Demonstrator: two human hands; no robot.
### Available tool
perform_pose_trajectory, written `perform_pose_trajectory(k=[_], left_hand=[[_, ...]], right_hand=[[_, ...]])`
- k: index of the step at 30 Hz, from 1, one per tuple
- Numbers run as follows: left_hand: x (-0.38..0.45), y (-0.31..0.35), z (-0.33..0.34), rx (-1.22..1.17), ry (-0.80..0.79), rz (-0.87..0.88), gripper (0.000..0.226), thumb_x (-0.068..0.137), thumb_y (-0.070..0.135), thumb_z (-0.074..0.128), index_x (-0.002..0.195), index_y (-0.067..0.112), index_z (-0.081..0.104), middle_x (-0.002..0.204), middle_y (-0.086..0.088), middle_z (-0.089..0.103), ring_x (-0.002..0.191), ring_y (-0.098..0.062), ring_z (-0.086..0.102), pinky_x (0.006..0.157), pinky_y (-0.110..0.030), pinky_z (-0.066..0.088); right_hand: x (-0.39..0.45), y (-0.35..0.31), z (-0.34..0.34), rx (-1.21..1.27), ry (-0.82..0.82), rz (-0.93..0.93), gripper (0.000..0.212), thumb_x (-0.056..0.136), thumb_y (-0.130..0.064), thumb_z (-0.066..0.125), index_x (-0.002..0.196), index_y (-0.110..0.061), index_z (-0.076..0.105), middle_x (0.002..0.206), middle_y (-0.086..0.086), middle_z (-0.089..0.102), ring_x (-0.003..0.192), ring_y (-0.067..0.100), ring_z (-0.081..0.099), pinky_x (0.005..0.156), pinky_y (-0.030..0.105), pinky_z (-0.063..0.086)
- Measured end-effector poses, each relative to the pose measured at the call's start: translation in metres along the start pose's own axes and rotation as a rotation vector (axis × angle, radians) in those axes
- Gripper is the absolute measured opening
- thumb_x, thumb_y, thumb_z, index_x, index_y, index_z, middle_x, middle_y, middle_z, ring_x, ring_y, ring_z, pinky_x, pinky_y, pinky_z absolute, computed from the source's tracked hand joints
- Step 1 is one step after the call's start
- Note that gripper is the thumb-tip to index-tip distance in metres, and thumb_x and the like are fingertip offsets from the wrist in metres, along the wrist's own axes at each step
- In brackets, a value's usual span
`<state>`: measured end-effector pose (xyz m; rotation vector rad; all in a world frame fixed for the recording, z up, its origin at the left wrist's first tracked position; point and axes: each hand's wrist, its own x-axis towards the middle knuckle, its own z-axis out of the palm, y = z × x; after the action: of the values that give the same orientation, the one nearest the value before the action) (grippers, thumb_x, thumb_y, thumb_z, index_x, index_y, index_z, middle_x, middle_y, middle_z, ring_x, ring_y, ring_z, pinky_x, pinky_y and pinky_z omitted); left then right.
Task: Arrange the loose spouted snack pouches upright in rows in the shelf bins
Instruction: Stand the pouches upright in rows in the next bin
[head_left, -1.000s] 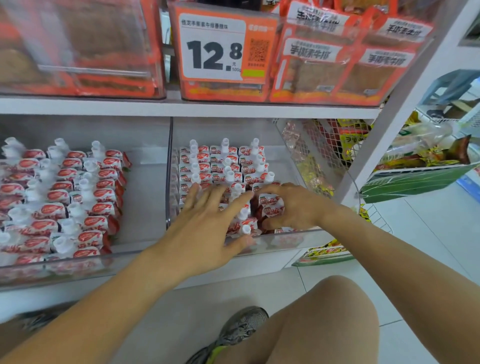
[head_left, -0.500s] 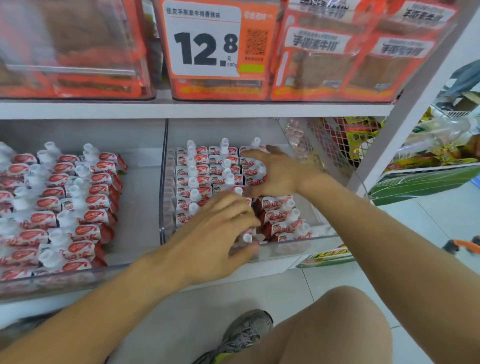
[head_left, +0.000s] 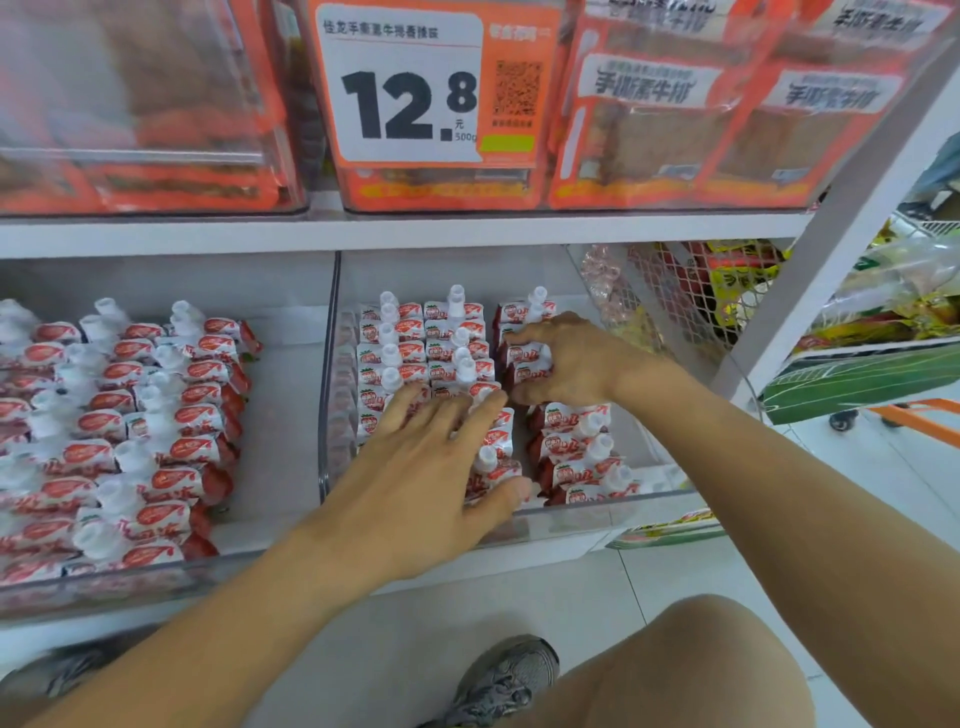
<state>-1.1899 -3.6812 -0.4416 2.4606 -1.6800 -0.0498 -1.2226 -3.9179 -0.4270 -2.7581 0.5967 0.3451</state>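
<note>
Both hands work inside the clear plastic shelf bin (head_left: 613, 512) under the orange price tag (head_left: 410, 83) reading "12.8". Left hand (head_left: 426, 478) lies flat, fingers spread, pressing on the red-and-white spouted snack pouches (head_left: 410, 358) standing in rows. Right hand (head_left: 566, 358) curls around pouches in the bin's right-hand row. Orange packets (head_left: 649, 119) beside the tag read "手撕素牛排".
</note>
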Motion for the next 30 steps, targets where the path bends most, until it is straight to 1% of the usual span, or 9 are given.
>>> perform_pose_trajectory(k=[4,8,13,18,20,22,25,27,30], left_hand=[[0.001,0.003,0.0,-0.038,0.035,-0.026,0.082,0.087,0.074,0.012,0.152,0.024,0.019,0.151,-0.001,0.036,0.141,-0.016,0.028,0.119,-0.041,0.007],[0.0,0.002,0.002,-0.05,0.061,-0.02,0.079,0.089,0.072,0.017,0.15,0.022,0.026,0.148,-0.001,0.042,0.138,-0.017,0.034,0.119,-0.041,0.011],[0.0,0.002,0.002,-0.037,0.049,-0.025,0.077,0.09,0.072,0.017,0.149,0.024,0.027,0.145,0.0,0.045,0.137,-0.016,0.036,0.118,-0.041,0.013],[0.0,0.002,0.003,-0.037,0.051,-0.031,0.075,0.091,0.071,0.019,0.149,0.025,0.027,0.144,0.001,0.045,0.136,-0.015,0.036,0.119,-0.041,0.012],[0.0,0.002,0.003,-0.033,0.054,-0.033,0.075,0.091,0.071,0.018,0.149,0.025,0.026,0.144,0.002,0.045,0.136,-0.015,0.037,0.119,-0.04,0.011],[0.0,0.003,0.003,-0.027,0.058,-0.036,0.075,0.091,0.072,0.018,0.149,0.025,0.026,0.144,0.002,0.045,0.135,-0.015,0.037,0.119,-0.039,0.01],[-0.001,0.003,0.002,-0.037,0.056,-0.037,0.075,0.091,0.071,0.02,0.15,0.026,0.026,0.145,0.002,0.045,0.137,-0.014,0.036,0.119,-0.039,0.009],[0.0,0.003,0.003,-0.035,0.062,-0.039,0.074,0.091,0.07,0.023,0.149,0.026,0.027,0.144,0.003,0.046,0.136,-0.014,0.037,0.119,-0.039,0.01],[0.0,0.003,0.003,-0.037,0.06,-0.043,0.073,0.091,0.069,0.024,0.149,0.025,0.028,0.143,0.003,0.047,0.134,-0.014,0.039,0.118,-0.039,0.012]], right_hand=[[0.014,-0.012,-0.011,0.012,0.081,0.041,0.098,0.072,-0.053,0.078,0.15,-0.044,0.02,0.164,0.006,-0.001,0.148,0.033,0.022,0.11,0.042,0.036],[0.029,-0.021,-0.013,-0.006,-0.028,0.079,0.095,0.078,-0.053,0.074,0.153,-0.04,0.016,0.161,0.009,0.012,0.148,0.029,0.02,0.11,0.041,0.035],[0.033,-0.004,-0.012,0.003,-0.06,0.03,0.074,0.084,-0.043,0.066,0.149,-0.042,0.03,0.161,-0.005,0.021,0.15,0.02,0.006,0.112,0.04,0.032],[0.029,0.006,-0.012,-0.006,-0.032,0.07,0.068,0.085,-0.037,0.063,0.147,-0.042,0.035,0.159,0.007,0.019,0.144,0.024,0.028,0.103,0.035,0.04],[0.03,0.008,-0.011,-0.005,-0.044,0.072,0.068,0.086,-0.04,0.063,0.147,-0.043,0.033,0.161,0.004,0.016,0.146,0.024,0.025,0.105,0.036,0.038],[0.027,0.006,-0.012,-0.013,-0.067,0.073,0.075,0.086,-0.05,0.063,0.151,-0.043,0.027,0.164,0.0,0.01,0.151,0.024,0.012,0.113,0.041,0.03],[-0.001,0.001,-0.022,0.039,-0.028,0.095,0.094,0.08,-0.062,0.067,0.154,-0.042,0.013,0.165,0.005,0.006,0.151,0.019,-0.011,0.118,0.044,0.02],[-0.031,-0.003,-0.025,0.055,-0.007,0.114,0.101,0.075,-0.064,0.071,0.153,-0.043,0.011,0.164,0.004,0.016,0.152,0.019,-0.01,0.118,0.044,0.022],[-0.069,-0.01,-0.007,0.04,-0.141,0.17,0.106,0.071,-0.063,0.074,0.152,-0.046,0.007,0.163,0.003,0.018,0.152,0.022,0.005,0.117,0.044,0.025]])
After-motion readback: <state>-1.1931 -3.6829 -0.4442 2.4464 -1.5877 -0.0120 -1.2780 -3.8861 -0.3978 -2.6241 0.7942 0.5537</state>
